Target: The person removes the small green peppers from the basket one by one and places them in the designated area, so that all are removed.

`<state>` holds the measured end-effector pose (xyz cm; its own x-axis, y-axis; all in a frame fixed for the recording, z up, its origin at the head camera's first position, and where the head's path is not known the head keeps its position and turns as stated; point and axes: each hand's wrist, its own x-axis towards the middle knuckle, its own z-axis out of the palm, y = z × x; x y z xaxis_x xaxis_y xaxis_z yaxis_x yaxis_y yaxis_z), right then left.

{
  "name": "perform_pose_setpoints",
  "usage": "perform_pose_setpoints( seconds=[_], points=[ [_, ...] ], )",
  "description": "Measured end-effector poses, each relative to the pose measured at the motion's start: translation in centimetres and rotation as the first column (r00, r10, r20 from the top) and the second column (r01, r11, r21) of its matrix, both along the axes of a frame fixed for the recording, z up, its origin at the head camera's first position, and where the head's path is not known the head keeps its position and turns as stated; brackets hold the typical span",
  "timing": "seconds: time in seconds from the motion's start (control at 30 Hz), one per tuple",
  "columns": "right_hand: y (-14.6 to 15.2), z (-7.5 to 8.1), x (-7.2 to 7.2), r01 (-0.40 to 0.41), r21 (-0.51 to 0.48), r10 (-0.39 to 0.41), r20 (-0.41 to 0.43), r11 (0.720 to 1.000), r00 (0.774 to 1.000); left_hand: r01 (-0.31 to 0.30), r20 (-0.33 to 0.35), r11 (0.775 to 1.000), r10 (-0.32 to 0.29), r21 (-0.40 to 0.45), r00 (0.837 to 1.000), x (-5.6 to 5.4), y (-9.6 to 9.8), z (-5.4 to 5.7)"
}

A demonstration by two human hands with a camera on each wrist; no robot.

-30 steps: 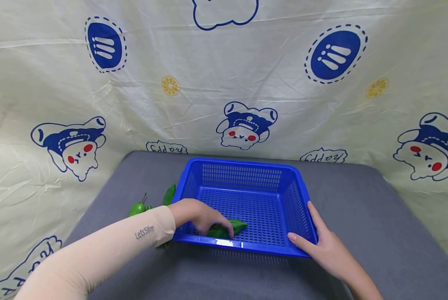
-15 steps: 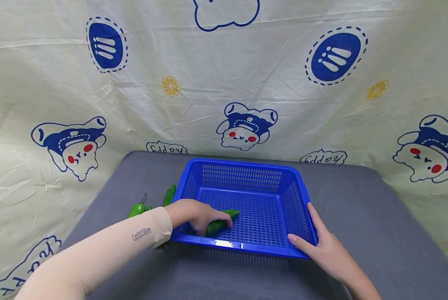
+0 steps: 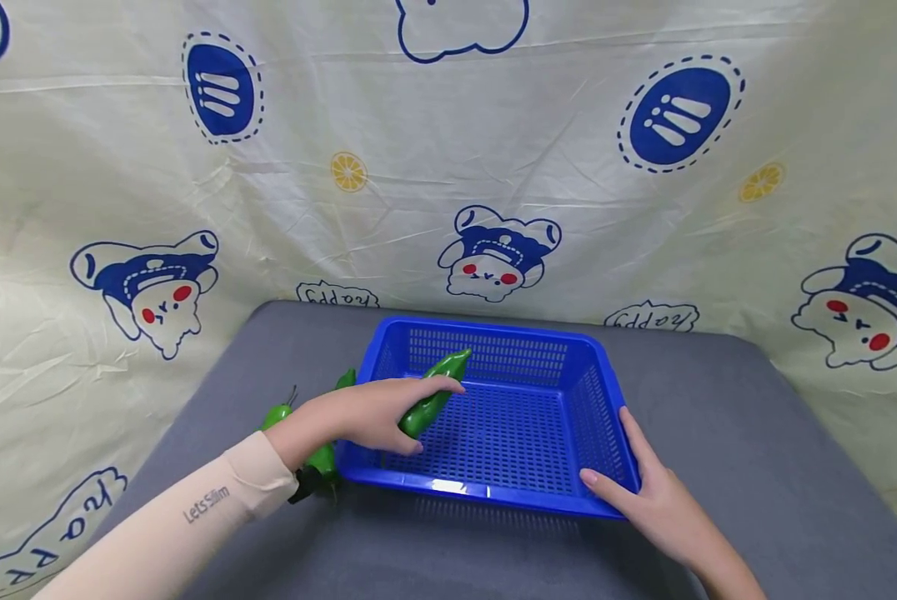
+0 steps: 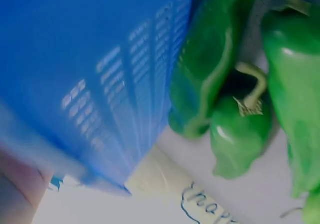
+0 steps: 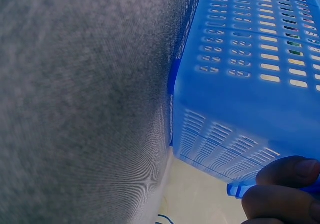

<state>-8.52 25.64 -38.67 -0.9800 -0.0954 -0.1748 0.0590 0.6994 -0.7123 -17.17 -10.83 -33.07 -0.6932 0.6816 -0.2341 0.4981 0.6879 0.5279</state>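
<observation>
My left hand grips a long green pepper between thumb and fingers, its pointed tip slanting up and away. It is above the left part of a blue plastic basket with slotted walls. At the basket's front right corner, my right hand holds the rim, thumb on the near edge and fingers along the right side. Curled fingers of that hand show at the rim in the right wrist view. The left wrist view shows neither the held pepper nor its grip.
Left of the basket lie several green peppers: a dark long one, a small one with a curved stem and a lighter one. The grey tabletop extends to the right. Behind it hangs a printed cloth.
My left hand has lifted the pepper from the basket's near left floor, moving up and to the left, and the pepper now tilts more steeply. My right hand has stayed on the rim.
</observation>
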Motion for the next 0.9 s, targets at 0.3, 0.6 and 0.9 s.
perform_pose_setpoints(
  seconds=[0.3, 0.6, 0.9],
  points=[
    [0.1, 0.0, 0.0, 0.008, 0.0, -0.008, 0.012, 1.0, 1.0, -0.166, 0.057, 0.967, 0.157, 0.195, 0.986, 0.7, -3.7, 1.6],
    [0.0, 0.0, 0.2, -0.004, -0.001, 0.004, -0.045, 1.0, 0.999, -0.289, 0.077, 0.918, 0.279, 0.271, 0.957, 3.2, -8.7, 2.4],
    [0.0, 0.1, 0.2, -0.005, 0.0, 0.005, -0.045, 1.0, 0.999, -0.445, 0.127, 0.85, 0.426, 0.282, 0.896, 4.6, -13.7, -0.3]
  ],
)
